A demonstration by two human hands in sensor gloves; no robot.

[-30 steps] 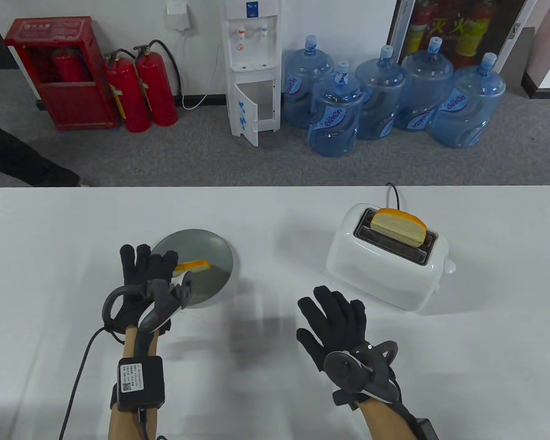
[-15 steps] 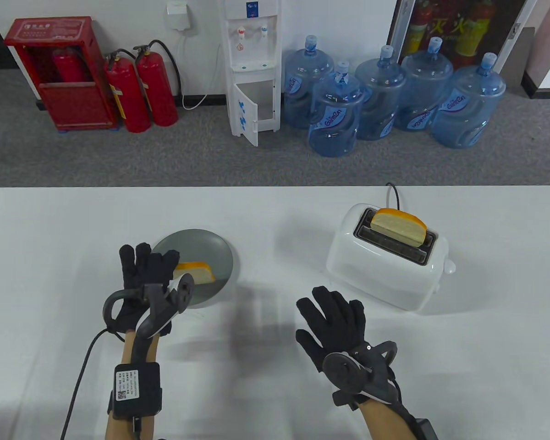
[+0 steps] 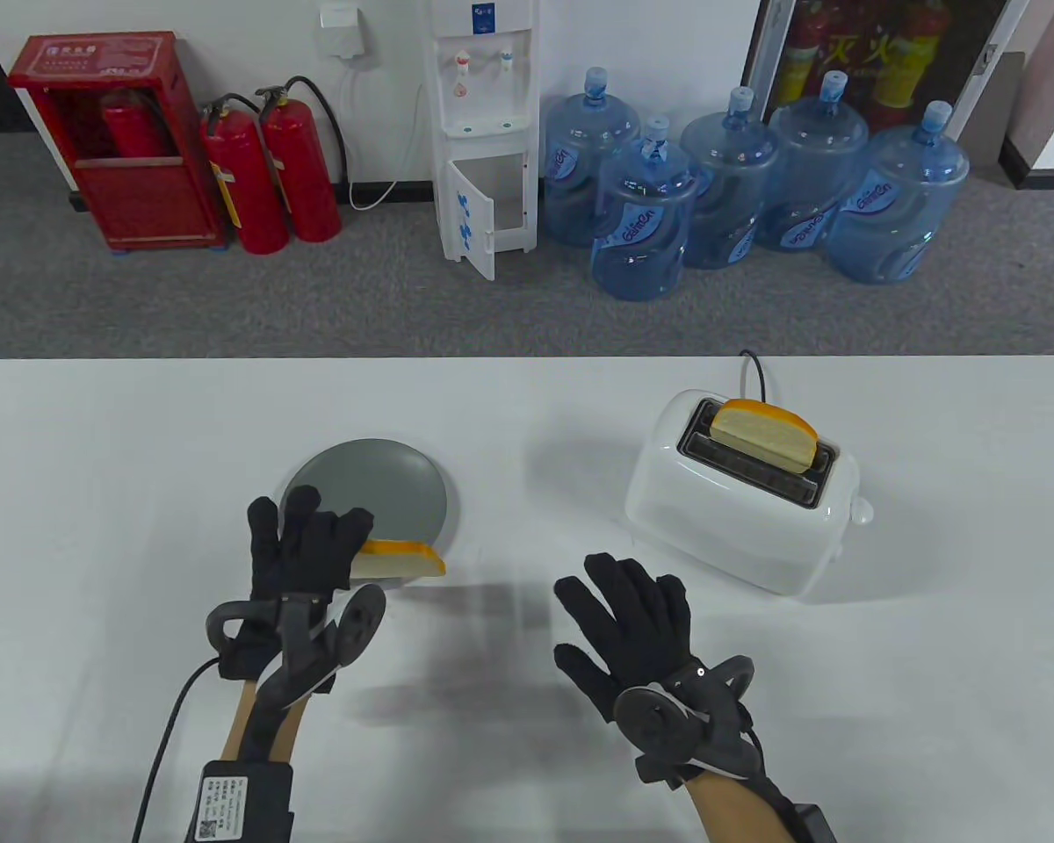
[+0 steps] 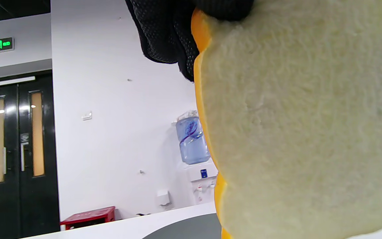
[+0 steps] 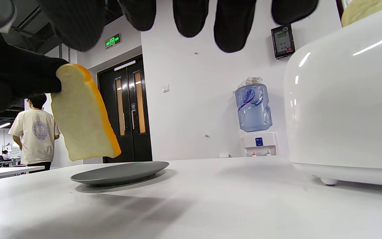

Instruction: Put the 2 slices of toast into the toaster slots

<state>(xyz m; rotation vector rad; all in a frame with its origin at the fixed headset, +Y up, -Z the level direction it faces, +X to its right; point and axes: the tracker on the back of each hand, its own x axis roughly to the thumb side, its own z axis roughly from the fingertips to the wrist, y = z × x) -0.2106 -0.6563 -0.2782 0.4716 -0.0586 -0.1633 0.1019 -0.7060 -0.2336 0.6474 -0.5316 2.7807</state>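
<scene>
My left hand (image 3: 312, 544) holds a slice of toast (image 3: 401, 560) with an orange crust, lifted clear above the front edge of the grey plate (image 3: 378, 483). The same slice (image 5: 83, 116) hangs over the plate (image 5: 121, 172) in the right wrist view and fills the left wrist view as pale crumb (image 4: 303, 126). The white toaster (image 3: 738, 518) stands at the right, with another slice (image 3: 766, 432) upright in its far slot; the near slot is empty. My right hand (image 3: 624, 606) hovers with fingers spread, left of the toaster, holding nothing.
The toaster's black cord (image 3: 755, 369) runs off the table's far edge. Water bottles (image 3: 729, 189), a dispenser (image 3: 483, 132) and fire extinguishers (image 3: 263, 176) stand on the floor behind. A person (image 5: 36, 132) stands far off in the right wrist view.
My left hand has lifted the slice off the plate and carried it toward me and to the right. My right hand has drifted slightly left and nearer.
</scene>
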